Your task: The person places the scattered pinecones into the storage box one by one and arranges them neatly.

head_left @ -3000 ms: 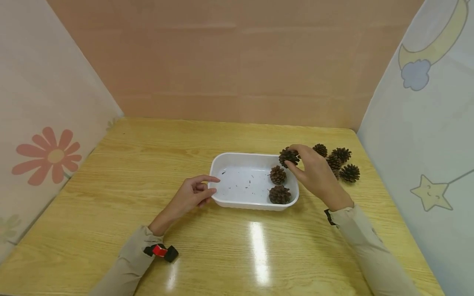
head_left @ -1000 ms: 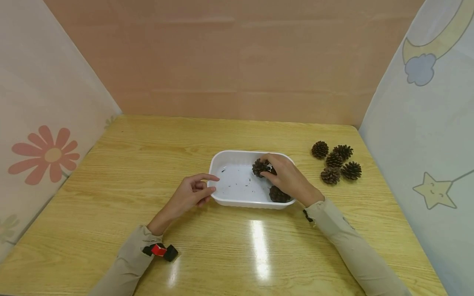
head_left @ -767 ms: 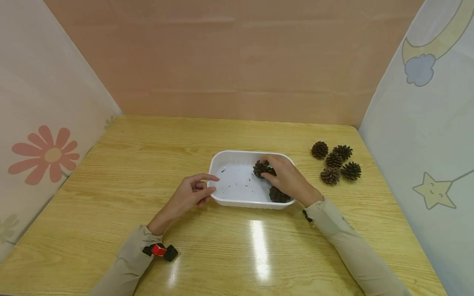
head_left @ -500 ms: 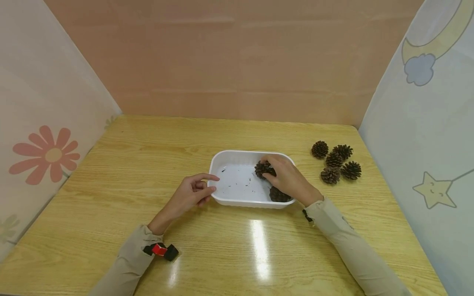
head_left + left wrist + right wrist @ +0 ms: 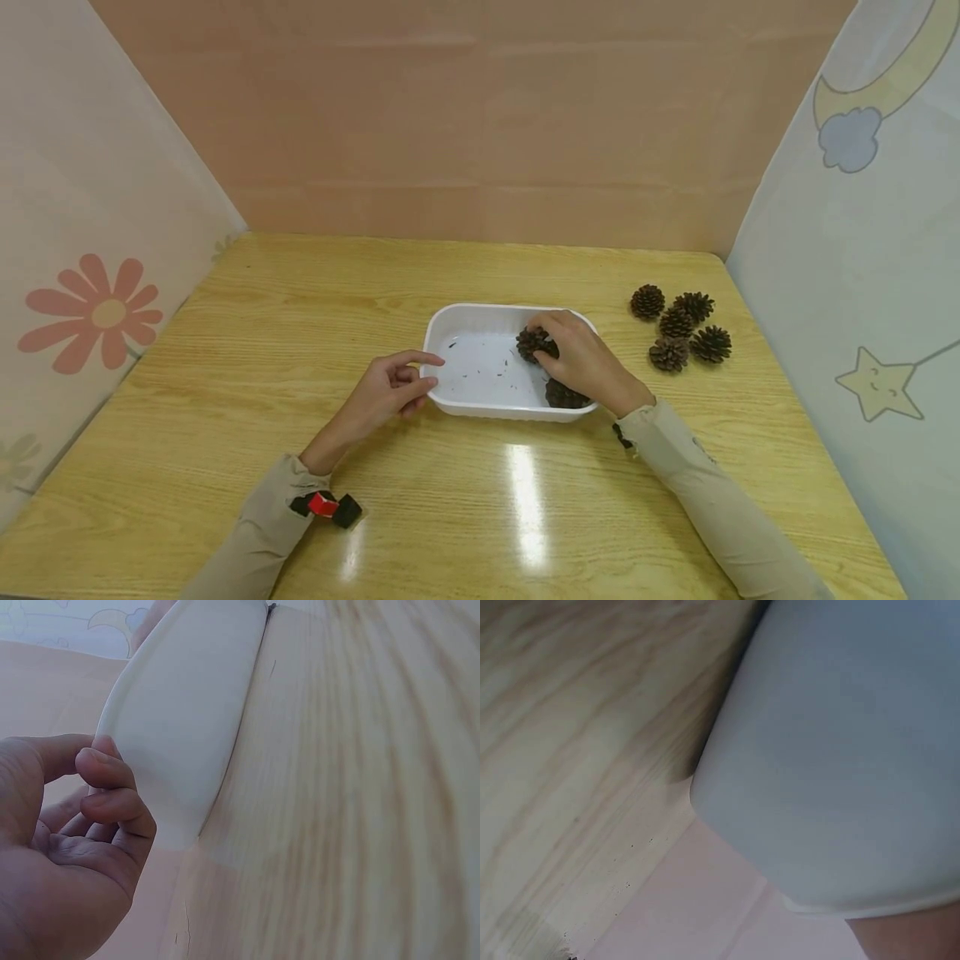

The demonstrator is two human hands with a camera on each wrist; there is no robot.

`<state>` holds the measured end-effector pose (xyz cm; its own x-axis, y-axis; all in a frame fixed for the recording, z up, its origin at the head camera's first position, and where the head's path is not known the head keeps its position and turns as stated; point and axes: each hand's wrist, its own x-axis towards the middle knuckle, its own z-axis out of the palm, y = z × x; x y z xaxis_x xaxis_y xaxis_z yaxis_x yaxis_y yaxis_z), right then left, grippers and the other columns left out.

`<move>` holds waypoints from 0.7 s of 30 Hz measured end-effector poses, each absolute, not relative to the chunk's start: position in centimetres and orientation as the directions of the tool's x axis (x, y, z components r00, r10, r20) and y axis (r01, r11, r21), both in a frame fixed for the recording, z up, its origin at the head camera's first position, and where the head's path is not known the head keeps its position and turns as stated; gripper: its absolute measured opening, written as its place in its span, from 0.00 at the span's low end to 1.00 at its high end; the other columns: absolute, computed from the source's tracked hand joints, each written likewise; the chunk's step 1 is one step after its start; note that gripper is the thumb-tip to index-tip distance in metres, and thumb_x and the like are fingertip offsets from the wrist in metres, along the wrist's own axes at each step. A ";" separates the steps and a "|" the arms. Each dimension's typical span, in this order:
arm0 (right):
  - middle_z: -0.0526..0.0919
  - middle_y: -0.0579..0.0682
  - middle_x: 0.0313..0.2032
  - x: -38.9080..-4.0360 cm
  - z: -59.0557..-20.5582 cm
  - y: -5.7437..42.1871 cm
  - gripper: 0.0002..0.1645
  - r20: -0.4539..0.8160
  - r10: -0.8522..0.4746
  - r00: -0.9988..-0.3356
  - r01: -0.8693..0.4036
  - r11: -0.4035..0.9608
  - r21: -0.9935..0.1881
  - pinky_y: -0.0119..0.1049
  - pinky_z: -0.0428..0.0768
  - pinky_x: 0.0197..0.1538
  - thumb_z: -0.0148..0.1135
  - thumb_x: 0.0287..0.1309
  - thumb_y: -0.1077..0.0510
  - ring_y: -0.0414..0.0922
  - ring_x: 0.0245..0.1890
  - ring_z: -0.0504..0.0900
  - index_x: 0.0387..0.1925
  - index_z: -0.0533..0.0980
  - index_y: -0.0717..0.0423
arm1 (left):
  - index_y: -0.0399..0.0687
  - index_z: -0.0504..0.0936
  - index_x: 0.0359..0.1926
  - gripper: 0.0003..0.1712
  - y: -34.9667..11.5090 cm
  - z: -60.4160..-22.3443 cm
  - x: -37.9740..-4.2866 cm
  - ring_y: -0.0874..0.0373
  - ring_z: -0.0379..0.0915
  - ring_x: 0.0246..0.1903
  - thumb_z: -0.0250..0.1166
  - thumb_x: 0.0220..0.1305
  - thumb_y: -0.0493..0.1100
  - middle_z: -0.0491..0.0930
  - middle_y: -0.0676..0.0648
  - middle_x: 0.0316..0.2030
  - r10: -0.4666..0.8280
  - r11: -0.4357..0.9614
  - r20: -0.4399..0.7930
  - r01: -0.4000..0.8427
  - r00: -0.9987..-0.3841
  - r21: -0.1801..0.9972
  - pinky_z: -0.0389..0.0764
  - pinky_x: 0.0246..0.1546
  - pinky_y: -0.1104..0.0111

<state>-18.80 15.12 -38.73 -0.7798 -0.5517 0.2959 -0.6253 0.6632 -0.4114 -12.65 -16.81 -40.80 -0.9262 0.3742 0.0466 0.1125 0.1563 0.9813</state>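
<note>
In the head view, a white rectangular plastic tray (image 5: 480,410) stands on the table. My left hand (image 5: 390,390) pinches its left rim between thumb and fingers; the left wrist view shows the fingers (image 5: 112,806) bent at the rim. My right hand (image 5: 581,354) reaches over the right half and grips a dark pine cone (image 5: 531,343) low in the tray. Another pine cone (image 5: 564,395) lies in the near right corner, partly under that hand. Whatever lies beneath the palm is hidden. The right wrist view has mostly the tray's outer wall (image 5: 840,765), with the fingers out of sight.
Several pine cones (image 5: 669,354) lie grouped on the wooden table (image 5: 300,317) right of the tray. Small dark scraps are scattered over the tray floor. An orange-brown wall (image 5: 480,125) closes the back, with printed white panels (image 5: 885,275) on both sides.
From above the tray's far right corner, my right hand has carried its pine cone leftward and down inside. Over the last second the cone shifted slightly right. My left hand stayed at the rim.
</note>
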 end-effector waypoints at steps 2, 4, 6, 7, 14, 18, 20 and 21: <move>0.81 0.55 0.53 -18.8 -38.7 15.2 0.22 0.305 -0.554 -0.775 -0.631 0.654 -0.416 0.51 0.76 0.59 0.69 0.55 0.69 0.55 0.57 0.76 0.52 0.77 0.57 | 0.32 0.78 0.57 0.18 -16.8 -40.8 -12.7 0.61 0.66 0.15 0.63 0.70 0.37 0.76 0.42 0.21 0.374 0.157 0.045 0.111 -0.926 0.981 0.69 0.15 0.69; 0.81 0.55 0.53 -18.7 -38.6 15.2 0.21 0.315 -0.558 -0.767 -0.641 0.645 -0.418 0.51 0.76 0.59 0.65 0.55 0.71 0.54 0.57 0.76 0.52 0.77 0.57 | 0.32 0.78 0.57 0.18 -16.8 -40.7 -12.7 0.61 0.66 0.15 0.63 0.70 0.37 0.76 0.42 0.21 0.376 0.156 0.042 0.108 -0.926 0.982 0.70 0.15 0.69; 0.81 0.54 0.52 -18.7 -38.5 15.3 0.21 0.328 -0.568 -0.755 -0.655 0.635 -0.410 0.51 0.76 0.58 0.63 0.56 0.71 0.54 0.57 0.76 0.52 0.78 0.57 | 0.32 0.78 0.57 0.19 -16.8 -40.7 -12.6 0.60 0.66 0.15 0.63 0.70 0.37 0.76 0.41 0.21 0.377 0.155 0.038 0.104 -0.925 0.982 0.70 0.15 0.69; 0.81 0.54 0.52 -18.6 -38.4 15.3 0.20 0.336 -0.573 -0.747 -0.664 0.628 -0.406 0.51 0.76 0.58 0.61 0.57 0.72 0.54 0.56 0.76 0.51 0.78 0.58 | 0.32 0.78 0.58 0.19 -16.8 -40.7 -12.6 0.60 0.66 0.15 0.63 0.70 0.37 0.76 0.41 0.21 0.377 0.155 0.036 0.102 -0.925 0.983 0.70 0.15 0.69; 0.81 0.55 0.50 -18.4 -36.5 15.8 0.17 0.401 -0.568 -0.718 -0.695 0.608 -0.384 0.52 0.76 0.55 0.59 0.60 0.73 0.55 0.55 0.76 0.50 0.78 0.59 | 0.33 0.78 0.58 0.19 -16.7 -40.7 -12.7 0.61 0.66 0.15 0.63 0.70 0.38 0.76 0.41 0.21 0.369 0.159 0.030 0.095 -0.929 0.983 0.70 0.15 0.69; 0.81 0.54 0.50 -17.9 -35.5 16.4 0.16 0.437 -0.549 -0.713 -0.697 0.619 -0.360 0.52 0.76 0.57 0.61 0.60 0.72 0.55 0.55 0.76 0.50 0.78 0.59 | 0.33 0.78 0.58 0.19 -16.8 -40.6 -12.7 0.61 0.66 0.15 0.63 0.70 0.38 0.76 0.42 0.21 0.366 0.162 0.020 0.085 -0.930 0.983 0.70 0.15 0.69; 0.81 0.54 0.50 -17.4 -35.3 16.9 0.16 0.460 -0.544 -0.702 -0.704 0.626 -0.335 0.52 0.75 0.58 0.61 0.59 0.72 0.55 0.55 0.76 0.49 0.77 0.60 | 0.33 0.77 0.58 0.19 -16.7 -40.6 -12.7 0.61 0.66 0.15 0.63 0.70 0.38 0.76 0.41 0.21 0.367 0.164 0.016 0.082 -0.930 0.983 0.70 0.15 0.69; 0.81 0.54 0.49 -17.2 -35.3 17.1 0.16 0.472 -0.543 -0.695 -0.709 0.628 -0.321 0.51 0.75 0.59 0.61 0.59 0.72 0.55 0.55 0.76 0.49 0.77 0.60 | 0.33 0.77 0.58 0.19 -16.7 -40.6 -12.7 0.61 0.66 0.15 0.63 0.70 0.38 0.76 0.41 0.21 0.368 0.163 0.016 0.081 -0.930 0.983 0.70 0.15 0.69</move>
<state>-17.20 17.11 -35.27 -0.6946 -0.5427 0.4722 -0.7090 0.6278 -0.3213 -12.68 -16.73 -40.56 -0.9296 0.3681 0.0159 0.0811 0.1625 0.9834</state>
